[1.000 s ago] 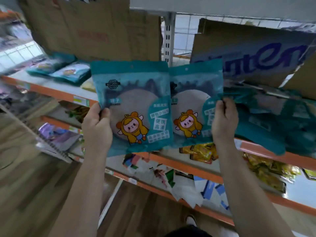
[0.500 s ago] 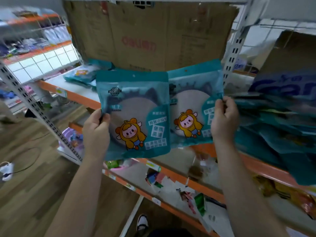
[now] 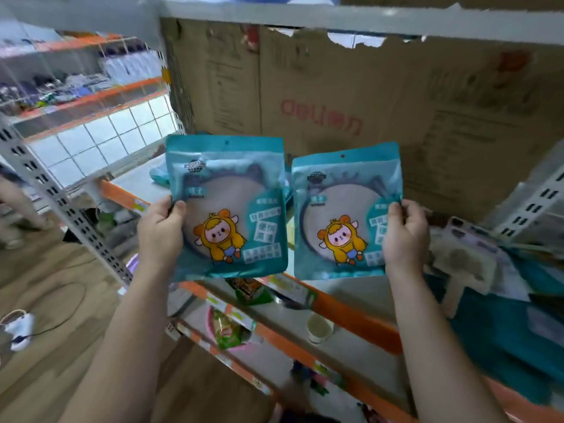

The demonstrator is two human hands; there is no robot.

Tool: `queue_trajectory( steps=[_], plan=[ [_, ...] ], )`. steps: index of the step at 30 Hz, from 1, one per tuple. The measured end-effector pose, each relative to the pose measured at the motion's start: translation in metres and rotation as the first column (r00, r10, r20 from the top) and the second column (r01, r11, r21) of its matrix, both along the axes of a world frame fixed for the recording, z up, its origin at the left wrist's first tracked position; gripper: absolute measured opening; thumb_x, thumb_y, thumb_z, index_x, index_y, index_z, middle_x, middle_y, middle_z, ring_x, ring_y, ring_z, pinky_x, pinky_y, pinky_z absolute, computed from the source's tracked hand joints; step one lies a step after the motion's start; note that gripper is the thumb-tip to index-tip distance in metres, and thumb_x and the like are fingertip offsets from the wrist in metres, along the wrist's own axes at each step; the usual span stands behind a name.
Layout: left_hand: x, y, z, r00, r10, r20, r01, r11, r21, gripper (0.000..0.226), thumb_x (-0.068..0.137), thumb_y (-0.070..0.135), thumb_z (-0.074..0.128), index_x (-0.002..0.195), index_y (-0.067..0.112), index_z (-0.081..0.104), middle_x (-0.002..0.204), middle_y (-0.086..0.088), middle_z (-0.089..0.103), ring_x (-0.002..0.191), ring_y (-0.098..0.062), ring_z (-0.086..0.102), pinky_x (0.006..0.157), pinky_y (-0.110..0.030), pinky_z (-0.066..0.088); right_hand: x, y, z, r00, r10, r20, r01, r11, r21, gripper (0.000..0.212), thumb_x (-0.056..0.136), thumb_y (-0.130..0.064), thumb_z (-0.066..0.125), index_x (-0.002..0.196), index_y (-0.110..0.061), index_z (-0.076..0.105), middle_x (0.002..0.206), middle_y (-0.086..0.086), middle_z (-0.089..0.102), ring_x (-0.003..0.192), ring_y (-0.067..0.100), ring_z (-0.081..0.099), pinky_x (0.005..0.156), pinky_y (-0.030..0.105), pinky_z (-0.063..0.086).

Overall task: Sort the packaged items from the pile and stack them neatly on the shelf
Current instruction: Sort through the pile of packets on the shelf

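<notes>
A teal packet (image 3: 227,206) is pinched at its left edge by the left hand (image 3: 160,232), and a matching packet (image 3: 346,212) at its right edge by the right hand (image 3: 404,233). Both are held upright, just beside each other, before a cardboard box (image 3: 335,96) on the orange-edged shelf (image 3: 351,319).

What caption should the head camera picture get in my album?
Left hand grips the left packet, right hand grips the right packet, side by side before the shelf.

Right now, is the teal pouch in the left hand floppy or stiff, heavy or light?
Probably fairly stiff: the teal pouch stands upright though the left hand pinches only its side edge. Likely light, since that one-sided pinch carries it. Its glossy film may be slippery.
</notes>
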State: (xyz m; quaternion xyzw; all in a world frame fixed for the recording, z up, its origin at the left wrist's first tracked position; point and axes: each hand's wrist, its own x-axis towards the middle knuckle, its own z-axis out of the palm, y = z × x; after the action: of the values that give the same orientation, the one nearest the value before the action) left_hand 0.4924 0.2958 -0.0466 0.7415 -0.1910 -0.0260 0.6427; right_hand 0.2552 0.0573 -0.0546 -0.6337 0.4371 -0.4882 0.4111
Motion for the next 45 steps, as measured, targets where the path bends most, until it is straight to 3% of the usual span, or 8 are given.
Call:
queue_trajectory(
  steps=[6, 9, 14, 18, 21, 28, 38, 45],
  plan=[
    [0.118, -0.014, -0.014, 1.0, -0.017, 0.001, 0.017, 0.998, 0.069, 0.02, 0.085, 0.035, 0.05, 0.081, 0.033, 0.069, 0.091, -0.01, 0.071, 0.089, -0.037, 0.066, 0.084, -0.061, 0.052, 0.063, -0.008, -0.017, 0.997, -0.071, 0.039, 0.065, 0.986, 0.152, 0.013, 0.101, -0.037, 0.046, 0.104, -0.027, 0.053, 0.093, -0.008, 0.06, 0.084, 0.009, 0.063, 0.069, 0.03, 0.052],
    [0.183, -0.026, -0.015, 0.999, -0.051, 0.012, 0.048, 0.987, 0.151, 0.02, 0.088, 0.03, 0.047, 0.084, 0.024, 0.066, 0.085, -0.006, 0.067, 0.084, -0.031, 0.063, 0.082, -0.049, 0.053, 0.093, -0.011, -0.023, 0.99, -0.116, 0.08, 0.099, 0.977, 0.191, 0.013, 0.101, -0.033, 0.047, 0.101, -0.022, 0.055, 0.091, -0.003, 0.062, 0.083, 0.017, 0.066, 0.068, 0.033, 0.053],
    [0.278, -0.058, -0.018, 0.994, -0.111, 0.002, 0.107, 0.96, 0.26, 0.019, 0.094, 0.024, 0.049, 0.084, 0.015, 0.061, 0.08, -0.011, 0.062, 0.084, -0.033, 0.059, 0.077, -0.041, 0.048, 0.143, -0.004, -0.023, 0.962, -0.234, 0.142, 0.194, 0.949, 0.247, 0.013, 0.101, -0.026, 0.049, 0.102, -0.016, 0.057, 0.091, 0.002, 0.064, 0.079, 0.016, 0.065, 0.064, 0.029, 0.051],
    [0.332, -0.082, -0.025, 0.979, -0.198, -0.048, 0.203, 0.921, 0.332, 0.02, 0.095, 0.023, 0.051, 0.096, 0.011, 0.067, 0.095, -0.02, 0.069, 0.086, -0.033, 0.064, 0.084, -0.046, 0.052, 0.176, 0.009, -0.022, 0.929, -0.333, 0.163, 0.28, 0.918, 0.282, 0.019, 0.102, -0.023, 0.048, 0.083, -0.021, 0.054, 0.082, -0.002, 0.062, 0.068, 0.009, 0.065, 0.057, 0.024, 0.05],
    [0.352, -0.095, -0.027, 0.947, -0.306, -0.101, 0.322, 0.886, 0.334, 0.023, 0.086, 0.03, 0.059, 0.091, 0.01, 0.068, 0.093, -0.024, 0.069, 0.076, -0.028, 0.06, 0.076, -0.042, 0.049, 0.194, 0.024, -0.024, 0.908, -0.386, 0.166, 0.327, 0.897, 0.298, 0.024, 0.102, -0.02, 0.048, 0.079, -0.021, 0.052, 0.08, -0.003, 0.061, 0.058, -0.001, 0.063, 0.051, 0.018, 0.05],
    [0.374, -0.113, -0.04, 0.919, -0.381, -0.099, 0.384, 0.813, 0.437, 0.057, 0.056, 0.059, 0.075, 0.093, 0.015, 0.069, 0.081, -0.01, 0.071, 0.066, -0.029, 0.066, 0.068, -0.046, 0.057, 0.212, 0.049, -0.033, 0.882, -0.458, 0.107, 0.417, 0.867, 0.273, 0.019, 0.101, -0.025, 0.05, 0.083, -0.023, 0.055, 0.083, 0.0, 0.064, 0.072, 0.015, 0.064, 0.063, 0.03, 0.051],
    [0.361, -0.119, -0.05, 0.948, -0.308, 0.079, 0.232, 0.84, 0.49, 0.041, 0.077, 0.043, 0.076, 0.089, 0.004, 0.066, 0.079, -0.011, 0.068, 0.074, -0.03, 0.064, 0.066, -0.04, 0.05, 0.223, 0.067, -0.027, 0.867, -0.491, 0.088, 0.45, 0.845, 0.289, 0.016, 0.102, -0.026, 0.049, 0.099, -0.012, 0.056, 0.087, -0.001, 0.065, 0.076, 0.012, 0.066, 0.062, 0.027, 0.051],
    [0.36, -0.121, -0.056, 0.936, -0.305, 0.175, 0.155, 0.805, 0.572, 0.048, 0.069, 0.062, 0.065, 0.079, 0.015, 0.064, 0.074, -0.006, 0.066, 0.073, -0.031, 0.062, 0.07, -0.044, 0.052, 0.22, 0.075, -0.03, 0.876, -0.48, 0.06, 0.435, 0.836, 0.335, 0.02, 0.102, -0.03, 0.048, 0.106, -0.013, 0.057, 0.098, 0.001, 0.066, 0.086, 0.014, 0.067, 0.065, 0.028, 0.052]
  ],
)
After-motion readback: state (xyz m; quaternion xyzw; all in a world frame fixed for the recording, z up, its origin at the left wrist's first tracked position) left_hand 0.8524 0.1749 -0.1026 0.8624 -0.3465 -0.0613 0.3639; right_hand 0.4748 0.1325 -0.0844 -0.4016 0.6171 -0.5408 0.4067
